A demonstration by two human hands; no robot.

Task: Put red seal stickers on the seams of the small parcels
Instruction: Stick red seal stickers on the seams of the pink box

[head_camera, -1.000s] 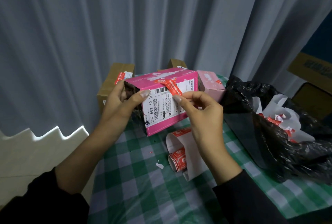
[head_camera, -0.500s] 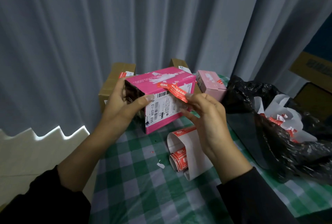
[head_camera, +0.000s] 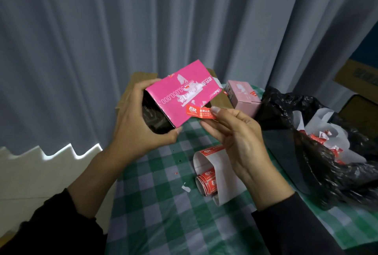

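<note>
My left hand [head_camera: 139,125] has its grip curled round the pink parcel [head_camera: 180,93], tilted above the worktop [head_camera: 163,218]. My right hand [head_camera: 239,138] pinches a red seal sticker [head_camera: 196,112] whose other end touches the parcel's 4 o'clock edge. At 6 o'clock lies the sticker roll [head_camera: 206,183].

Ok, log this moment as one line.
left hand: grips pink box | right hand: pinches red sticker, one end on box | sticker roll: on checked cloth
</note>
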